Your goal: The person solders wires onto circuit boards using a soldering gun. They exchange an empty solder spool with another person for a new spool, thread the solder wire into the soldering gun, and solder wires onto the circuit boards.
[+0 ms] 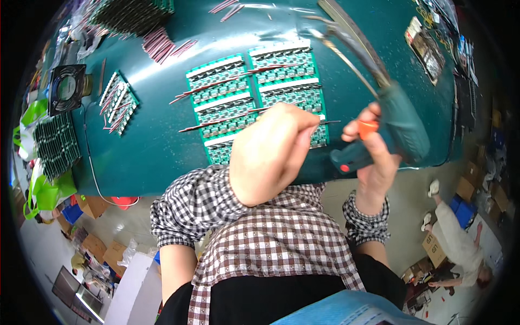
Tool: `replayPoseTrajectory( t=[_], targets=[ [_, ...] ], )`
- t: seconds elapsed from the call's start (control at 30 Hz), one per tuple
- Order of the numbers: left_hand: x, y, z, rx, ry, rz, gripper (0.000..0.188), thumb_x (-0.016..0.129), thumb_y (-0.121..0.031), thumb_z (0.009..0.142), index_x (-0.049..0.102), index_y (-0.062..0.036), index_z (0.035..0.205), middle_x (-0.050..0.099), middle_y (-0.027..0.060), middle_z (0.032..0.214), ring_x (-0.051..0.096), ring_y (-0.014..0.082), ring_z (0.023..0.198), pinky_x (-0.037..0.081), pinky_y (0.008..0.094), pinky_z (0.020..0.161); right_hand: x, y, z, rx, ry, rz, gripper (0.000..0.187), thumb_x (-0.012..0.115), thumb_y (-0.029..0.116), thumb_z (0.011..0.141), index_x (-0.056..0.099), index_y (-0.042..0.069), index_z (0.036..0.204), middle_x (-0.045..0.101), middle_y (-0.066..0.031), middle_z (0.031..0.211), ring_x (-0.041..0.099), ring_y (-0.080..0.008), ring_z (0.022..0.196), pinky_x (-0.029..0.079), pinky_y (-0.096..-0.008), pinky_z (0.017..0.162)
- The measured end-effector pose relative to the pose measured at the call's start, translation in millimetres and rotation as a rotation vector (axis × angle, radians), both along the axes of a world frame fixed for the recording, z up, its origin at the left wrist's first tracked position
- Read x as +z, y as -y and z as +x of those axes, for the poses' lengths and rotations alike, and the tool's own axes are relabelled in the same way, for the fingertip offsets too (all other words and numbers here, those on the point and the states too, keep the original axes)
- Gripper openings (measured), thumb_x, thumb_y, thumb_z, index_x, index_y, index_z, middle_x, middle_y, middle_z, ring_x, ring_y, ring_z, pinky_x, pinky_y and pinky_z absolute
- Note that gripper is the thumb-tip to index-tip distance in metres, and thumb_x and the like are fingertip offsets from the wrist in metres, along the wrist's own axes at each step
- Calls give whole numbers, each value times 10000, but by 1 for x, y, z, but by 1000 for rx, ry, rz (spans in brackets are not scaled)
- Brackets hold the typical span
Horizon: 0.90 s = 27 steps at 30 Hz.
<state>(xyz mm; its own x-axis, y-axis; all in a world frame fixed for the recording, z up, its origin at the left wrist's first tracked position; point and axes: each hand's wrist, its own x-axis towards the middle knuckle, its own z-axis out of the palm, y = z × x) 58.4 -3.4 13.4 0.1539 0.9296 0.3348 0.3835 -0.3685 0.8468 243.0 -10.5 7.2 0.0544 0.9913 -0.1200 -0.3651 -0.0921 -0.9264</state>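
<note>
My right hand (pixel 376 162) is wrapped round the green handle of a soldering gun (pixel 403 122), with fingers at its orange trigger (pixel 368 129). Its thin metal tip (pixel 346 60) points up and to the left over the table. My left hand (pixel 273 151) is closed in a pinch above the right circuit board panel (pixel 287 67). A thin dark wire (pixel 331 122) sticks out to the right of its fingertips. Beside that lies the left circuit board panel (pixel 219 86), partly hidden by my left hand. Red and black wires (pixel 216 124) lie across both panels.
On the green table (pixel 157 141) lie a smaller board with wires (pixel 119 103), a wire bundle (pixel 158 46) and a stack of boards (pixel 130 16). A black fan (pixel 67 89) and more stacked boards (pixel 57 143) stand left. A packet (pixel 425 51) lies far right.
</note>
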Motion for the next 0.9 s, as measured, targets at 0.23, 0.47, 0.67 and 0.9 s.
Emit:
replayPoseTrajectory(
  t=[0.23, 0.47, 0.67, 0.9],
  targets=[
    [-19, 3, 20, 53, -31, 264, 273, 662, 115, 630, 616, 11, 878, 628, 121, 803, 640, 245, 686, 514, 284, 581, 2, -8, -14, -61, 164, -70, 448, 674, -98, 701, 529, -39, 1121, 589, -92, 947, 624, -184, 785, 531, -302, 698],
    [-6, 4, 22, -19, -69, 163, 291, 627, 159, 654, 619, 19, 909, 621, 143, 832, 615, 258, 712, 491, 292, 617, -2, -6, -9, -81, 421, 44, 248, 718, 16, 732, 616, 7, 957, 625, -29, 902, 578, -77, 830, 490, -235, 703],
    [-2, 7, 32, -88, 53, -182, 112, 594, 90, 788, 588, 30, 882, 590, 84, 800, 584, 140, 690, 468, 231, 617, -1, 8, 1, -81, 295, -103, 266, 720, 53, 752, 606, 18, 989, 633, -19, 839, 584, -70, 713, 488, -224, 612],
    [-8, 1, 24, -111, 224, -525, 54, 598, -24, 849, 552, 3, 853, 536, 30, 759, 503, 57, 604, 413, 189, 527, 19, -2, 14, -129, 216, -57, 195, 694, 80, 778, 614, 0, 937, 647, -38, 812, 622, -101, 723, 516, -243, 631]
  ],
)
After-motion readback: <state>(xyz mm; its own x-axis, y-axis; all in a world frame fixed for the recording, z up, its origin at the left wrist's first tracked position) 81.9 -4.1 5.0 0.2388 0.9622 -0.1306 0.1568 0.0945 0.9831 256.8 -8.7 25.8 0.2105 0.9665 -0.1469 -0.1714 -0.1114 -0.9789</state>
